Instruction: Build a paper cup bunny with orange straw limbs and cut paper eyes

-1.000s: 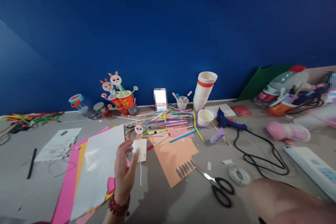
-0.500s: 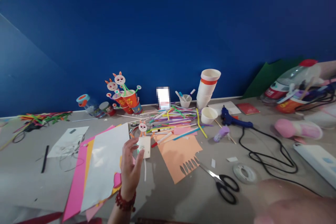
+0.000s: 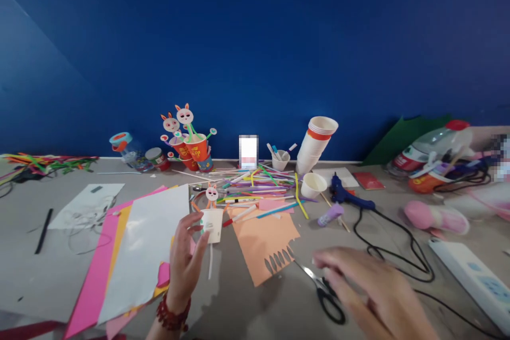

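My left hand [image 3: 188, 247] is closed round a small white paper cup [image 3: 213, 224]. A rabbit face [image 3: 212, 194] with orange ears stands above the cup, and a white straw or strip [image 3: 211, 263] hangs below it. My right hand [image 3: 368, 281] hovers, slightly blurred, over the black-handled scissors [image 3: 329, 297], its fingers stretched forward and thumb apart. It hides part of the handles; whether it touches them I cannot tell. The blades point at an orange sheet [image 3: 261, 244] with several leaf-shaped cut-outs along its near edge.
Coloured straws and pens [image 3: 258, 186] lie in a heap at the back. Behind stand rabbit-decorated cups [image 3: 195, 149] and a tall cup stack [image 3: 314, 143]. Right of these are a blue glue gun [image 3: 346, 194] with a looping cable, a purple glue stick [image 3: 330, 214] and a power strip [image 3: 474, 271]. Coloured sheets [image 3: 139, 249] lie left.
My right hand has come in from the lower right corner to above the scissors, covering the tape roll. My left hand still holds the cup. The view has shifted a little.
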Available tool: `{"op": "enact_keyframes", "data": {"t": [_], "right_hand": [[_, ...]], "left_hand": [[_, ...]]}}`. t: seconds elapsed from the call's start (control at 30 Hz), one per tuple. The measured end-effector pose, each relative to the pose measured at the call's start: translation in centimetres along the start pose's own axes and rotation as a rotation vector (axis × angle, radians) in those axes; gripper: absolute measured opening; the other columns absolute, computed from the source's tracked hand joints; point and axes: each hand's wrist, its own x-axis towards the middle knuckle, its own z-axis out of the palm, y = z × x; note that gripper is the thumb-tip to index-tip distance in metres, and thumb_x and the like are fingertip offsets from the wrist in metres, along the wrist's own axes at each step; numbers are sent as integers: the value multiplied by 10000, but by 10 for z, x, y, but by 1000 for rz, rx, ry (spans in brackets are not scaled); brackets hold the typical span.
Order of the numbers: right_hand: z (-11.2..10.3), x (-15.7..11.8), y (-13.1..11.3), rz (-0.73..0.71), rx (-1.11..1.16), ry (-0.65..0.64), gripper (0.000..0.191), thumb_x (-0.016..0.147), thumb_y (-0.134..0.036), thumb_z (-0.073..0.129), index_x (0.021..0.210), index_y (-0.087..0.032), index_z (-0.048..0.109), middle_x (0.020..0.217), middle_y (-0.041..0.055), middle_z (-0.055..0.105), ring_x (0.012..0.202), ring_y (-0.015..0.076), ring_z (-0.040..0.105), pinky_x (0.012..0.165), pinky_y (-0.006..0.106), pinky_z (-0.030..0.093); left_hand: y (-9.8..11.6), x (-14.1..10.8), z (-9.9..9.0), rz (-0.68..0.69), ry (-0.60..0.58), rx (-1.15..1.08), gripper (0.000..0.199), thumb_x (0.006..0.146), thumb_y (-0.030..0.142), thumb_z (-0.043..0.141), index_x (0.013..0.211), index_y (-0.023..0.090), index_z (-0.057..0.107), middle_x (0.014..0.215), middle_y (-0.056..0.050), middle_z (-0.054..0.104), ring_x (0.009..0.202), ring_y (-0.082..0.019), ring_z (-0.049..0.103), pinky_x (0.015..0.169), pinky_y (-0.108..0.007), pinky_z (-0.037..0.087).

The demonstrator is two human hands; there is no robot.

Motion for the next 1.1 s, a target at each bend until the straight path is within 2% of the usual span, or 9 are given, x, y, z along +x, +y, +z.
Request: {"op": "enact_keyframes", "data": {"t": [0.03, 0.1, 0.23, 0.3, 0.47, 0.67, 0.87, 1.0, 1.1], "right_hand": [[9, -1, 6, -53, 19, -86, 353, 1016, -393, 477, 796, -235, 703, 709, 25, 722, 652, 163, 701, 593, 234, 553], [27, -16, 21, -62, -6, -106, 408, 1031, -320, 440, 697, -238, 661, 599, 2, 688, 528, 135, 671, 501, 208, 515], [59, -67, 52, -119, -193, 21, 265, 1004, -348, 474, 1015, -230, 711, 945, 55, 781, 841, 211, 750, 757, 280, 583], [70, -85, 62, -85, -318, 29, 328, 960, -429, 530, 1157, -211, 675, 1104, 89, 753, 952, 265, 729, 805, 351, 579], [87, -102, 79, -88, -415, 14, 420, 928, -484, 559, 1238, -210, 635, 1185, 94, 724, 1014, 280, 697, 836, 376, 559], [94, -95, 78, -68, -407, 61, 328, 977, -451, 507, 1163, -228, 660, 1095, 72, 750, 946, 250, 706, 822, 350, 535], [98, -80, 54, 31, -400, 119, 304, 1010, -383, 461, 1160, -205, 657, 1078, 90, 744, 938, 260, 699, 820, 396, 533], [87, -79, 45, 69, -303, 126, 247, 999, -319, 499, 1145, -212, 666, 1110, 87, 738, 1021, 263, 687, 884, 405, 545], [73, -78, 47, 91, -235, 177, 194, 991, -292, 518, 1047, -215, 687, 1011, 74, 755, 939, 248, 708, 839, 384, 562]], "left_hand": [[-1, 0, -1, -13, -18, -17, 281, 954, 358, 566, 1195, 217, 595, 1213, -119, 624, 1013, -242, 649, 760, -331, 554], [-5, -2, -2, 6, -10, -29, 190, 953, 326, 568, 1095, 213, 626, 1124, -95, 649, 997, -232, 644, 797, -333, 537], [-10, -7, -4, 74, 75, -33, 131, 954, 271, 570, 852, 208, 621, 862, -32, 646, 833, -189, 626, 740, -298, 500], [-11, -9, -4, 67, 110, -72, 133, 952, 269, 573, 840, 207, 609, 822, -21, 629, 764, -179, 606, 673, -288, 485], [-8, -13, -4, 34, 111, -167, 153, 958, 272, 555, 825, 209, 598, 774, -14, 595, 689, -172, 574, 606, -282, 464], [-3, -15, 0, 40, 57, -108, 148, 949, 270, 562, 818, 217, 608, 792, -16, 632, 732, -172, 609, 633, -252, 490], [0, -23, 17, 116, -116, -142, 94, 939, 212, 564, 855, 227, 603, 809, -15, 645, 781, -178, 636, 697, -252, 515], [8, -31, 27, 177, -258, -166, 114, 934, 178, 544, 845, 229, 594, 786, -17, 640, 736, -184, 633, 665, -270, 508], [14, -36, 30, 240, -345, -179, 147, 941, 156, 514, 831, 232, 575, 768, -16, 638, 698, -175, 630, 634, -265, 497]]}}
